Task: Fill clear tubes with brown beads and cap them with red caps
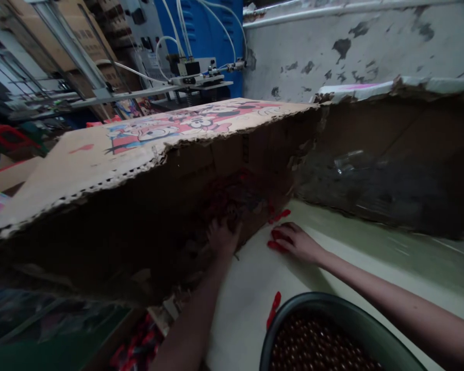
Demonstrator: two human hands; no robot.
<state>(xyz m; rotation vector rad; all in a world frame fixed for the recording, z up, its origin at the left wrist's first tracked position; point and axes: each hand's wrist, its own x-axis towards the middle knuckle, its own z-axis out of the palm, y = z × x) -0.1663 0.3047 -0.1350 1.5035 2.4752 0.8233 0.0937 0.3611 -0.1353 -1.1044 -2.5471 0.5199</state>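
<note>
My left hand reaches into the dark inside of a cardboard box lying open towards me. Its fingers look spread, close to a dim heap of red pieces; shadow hides the fingertips. On the pale tabletop, my right hand has its fingers curled over small red pieces, whose exact kind I cannot make out. More red pieces lie just beyond that hand. Another red piece rests beside a dark green basin holding many shiny brown balls.
Torn cardboard stands up along the table's back and right. Below my left arm, a container holds red items. Behind the box are a machine with white hoses, a blue cabinet and a peeling wall.
</note>
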